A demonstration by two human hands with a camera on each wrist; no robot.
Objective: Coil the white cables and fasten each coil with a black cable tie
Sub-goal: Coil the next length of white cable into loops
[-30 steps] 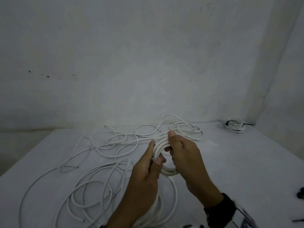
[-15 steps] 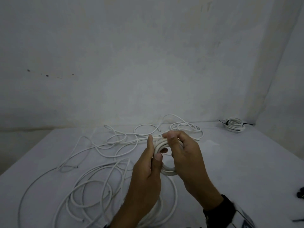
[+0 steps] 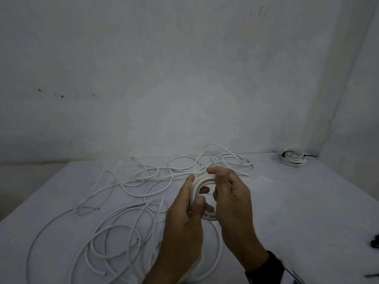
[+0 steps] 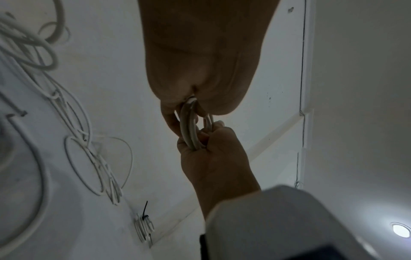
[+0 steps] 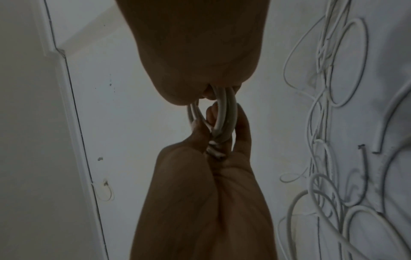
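Both hands hold a small coil [image 3: 202, 180] of white cable upright above the middle of the white bench [image 3: 297, 212]. The left hand [image 3: 184, 218] closes its grip on the coil's left side, thumb on the near face and fingertips showing through the central opening. The right hand [image 3: 231, 199] closes its grip on the right side, thumb [image 3: 221, 177] and forefinger pinching the top turns. The left wrist view shows both grips curled round the turns [image 4: 189, 128]; the right wrist view shows the same bundle [image 5: 224, 114] between the 2 hands. Loose white cable [image 3: 114, 228] trails from the coil and lies in tangled loops across the bench to the left and behind. A finished coil [image 3: 293, 159], bound with a black cable tie [image 3: 284, 159], rests at the far right corner, well apart from the hands.
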